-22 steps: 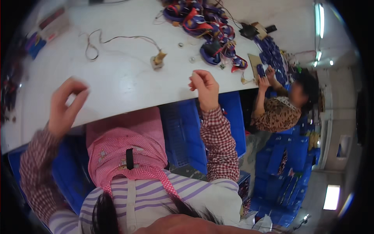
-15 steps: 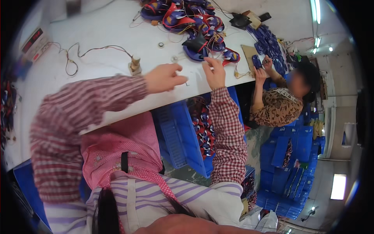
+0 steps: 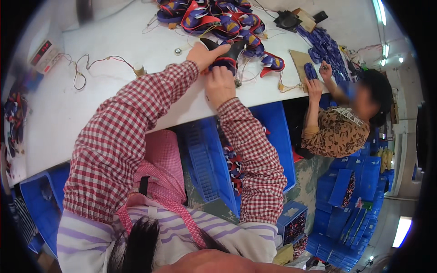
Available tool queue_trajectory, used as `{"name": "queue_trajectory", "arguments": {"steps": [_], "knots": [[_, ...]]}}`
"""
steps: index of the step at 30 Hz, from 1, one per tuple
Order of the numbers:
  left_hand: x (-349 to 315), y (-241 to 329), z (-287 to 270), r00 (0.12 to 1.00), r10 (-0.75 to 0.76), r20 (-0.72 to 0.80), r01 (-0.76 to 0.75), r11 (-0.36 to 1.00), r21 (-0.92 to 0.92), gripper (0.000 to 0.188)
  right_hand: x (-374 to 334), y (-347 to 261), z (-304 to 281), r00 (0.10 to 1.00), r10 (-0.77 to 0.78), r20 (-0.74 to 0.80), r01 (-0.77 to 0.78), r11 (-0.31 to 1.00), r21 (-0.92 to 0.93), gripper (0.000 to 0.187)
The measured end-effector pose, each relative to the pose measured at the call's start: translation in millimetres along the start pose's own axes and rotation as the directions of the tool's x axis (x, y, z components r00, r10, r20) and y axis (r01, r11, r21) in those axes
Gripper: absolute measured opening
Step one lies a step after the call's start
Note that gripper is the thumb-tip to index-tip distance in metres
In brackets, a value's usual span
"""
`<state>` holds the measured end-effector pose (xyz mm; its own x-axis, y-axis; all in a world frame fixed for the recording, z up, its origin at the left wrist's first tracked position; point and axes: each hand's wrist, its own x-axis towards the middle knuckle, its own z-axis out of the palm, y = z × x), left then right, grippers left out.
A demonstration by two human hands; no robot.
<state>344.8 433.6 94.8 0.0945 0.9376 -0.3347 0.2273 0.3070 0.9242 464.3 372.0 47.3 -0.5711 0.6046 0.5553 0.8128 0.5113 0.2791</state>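
Nearest to me, at the lower middle of the frame, there is my pink apron (image 3: 166,157), between my two checked sleeves (image 3: 109,123). Under the table edge stand blue bins (image 3: 277,132); in the one by my right sleeve I see small red, white and dark parts (image 3: 234,170).

At the upper middle, my left hand (image 3: 200,56) and my right hand (image 3: 220,85) are both at one dark piece (image 3: 225,62), black with some red, which is at the near end of the pile. My left thumb is stretched across its top, and the other fingers of this hand are hidden. My right fingers are bent and close together at its lower side, with their tips out of sight. Both hands touch the piece, but I cannot tell how firmly either has hold of it.

Left of my hands, on the white table (image 3: 109,41), lie a small ring (image 3: 178,52) and a wire (image 3: 82,75), which runs towards a meter (image 3: 44,57) at the upper left. Beyond my hands is the pile (image 3: 209,20) of blue and red pieces with thin wires.

At the right, a co-worker (image 3: 339,129) holds a blue part (image 3: 310,71) near a brown board (image 3: 297,63). Farther, at the upper right, ceiling lamps (image 3: 379,11) are shining.
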Motion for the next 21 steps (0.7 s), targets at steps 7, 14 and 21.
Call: {"name": "queue_trajectory", "arguments": {"steps": [7,14,21], "knots": [[-19.8,8.5,2.3,0.976,0.213,0.043,-0.195,0.774,0.602,0.084,9.0,-60.8,-11.4,0.986,0.055,-0.159,-0.053,0.998,0.019,0.02],[-52.7,3.4,-4.0,0.952,0.286,0.11,-0.299,0.785,0.543,0.081,-5.5,-68.2,-28.1,0.991,0.098,-0.093,-0.093,0.994,0.055,0.024],[-173.7,10.4,-54.1,0.859,0.512,0.018,-0.475,0.807,-0.351,0.07,-27.2,-80.8,-140.1,0.988,-0.018,-0.152,0.054,0.97,0.237,0.021]]}}
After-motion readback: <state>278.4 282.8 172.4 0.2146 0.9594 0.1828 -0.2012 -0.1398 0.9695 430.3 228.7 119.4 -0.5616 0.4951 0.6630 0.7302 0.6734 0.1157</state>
